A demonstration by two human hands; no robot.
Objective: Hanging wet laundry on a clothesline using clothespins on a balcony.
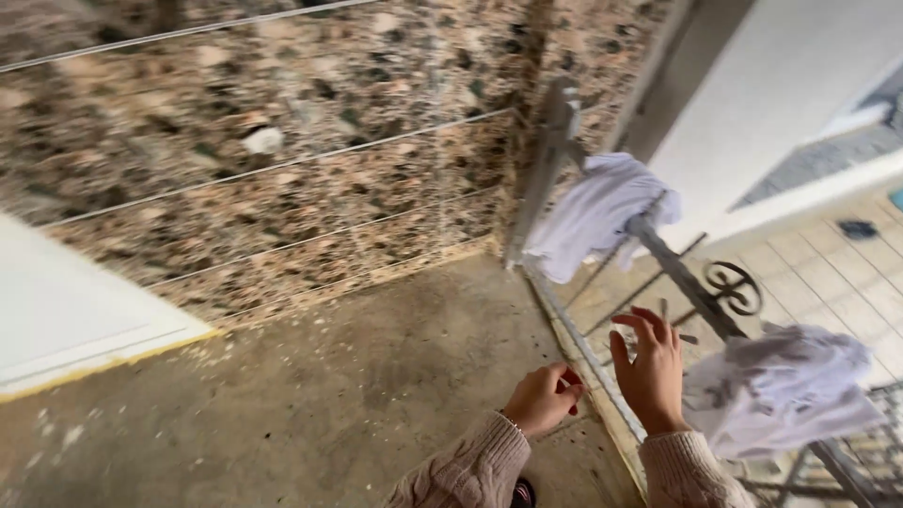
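We see two cloths [602,221] [785,395] on the railing [682,277]; our left hand [546,400] fisted on something red, right hand [649,372] spread, empty

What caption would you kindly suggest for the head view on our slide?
Left hand closed and right hand open beside a metal railing draped with white cloths.

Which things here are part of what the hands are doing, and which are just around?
In hand:
left hand, closed on something small and red
right hand, open by the railing
white cloth nearest it

Just around:
other white cloth further along the railing
clotheslines
speckled stone wall
concrete floor
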